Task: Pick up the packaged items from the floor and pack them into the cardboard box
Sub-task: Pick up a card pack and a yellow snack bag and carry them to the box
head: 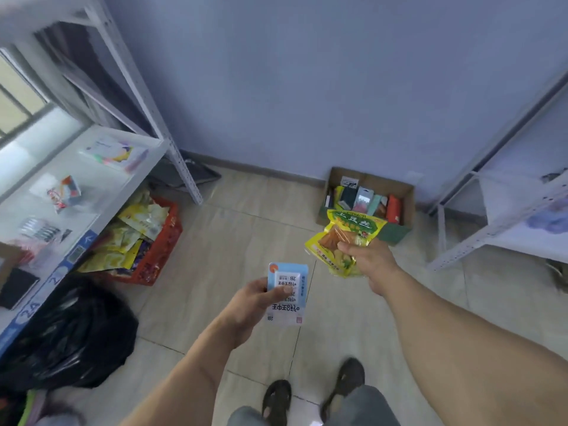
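Fingers of the right hand (373,265) pinch one yellow snack pouch (344,241) by its middle, held out toward the cardboard box (405,192) by the wall, probably ready to drop it in. Left hand (252,305) grips one blue card pack (287,295), thumb on top. So two items carried, one per hand. An orange crate (166,241) of pouches sits under the shelf (92,179).

Cardboard box (402,192) against wall (307,87); crate (166,238) under left shelf (101,167).
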